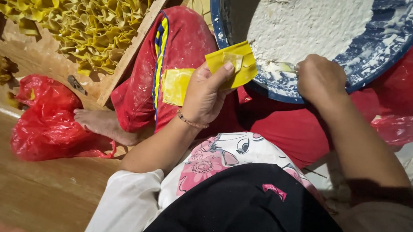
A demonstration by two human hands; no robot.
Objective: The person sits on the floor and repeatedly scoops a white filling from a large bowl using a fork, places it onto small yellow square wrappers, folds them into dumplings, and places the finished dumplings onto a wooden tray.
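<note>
Holding 1 yellow wrapper (232, 62) up in the left hand (203, 96), thumb pinning it, a 2nd wrapper (176, 85) hanging behind the palm; reaching the right hand (318, 78), clenched, into filling (279, 66) at the blue bowl's rim (380, 58); lying far left, folded wrappers in a wooden tray (125, 63)

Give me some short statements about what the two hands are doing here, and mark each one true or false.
1. The left hand holds a yellow wrapper. True.
2. The right hand rests on the wooden floor. False: it is at the rim of the blue basin, by the white filling.
3. The wooden tray holds many folded yellow pieces. True.
4. The plastic bag on the floor is green. False: it is red.
</note>
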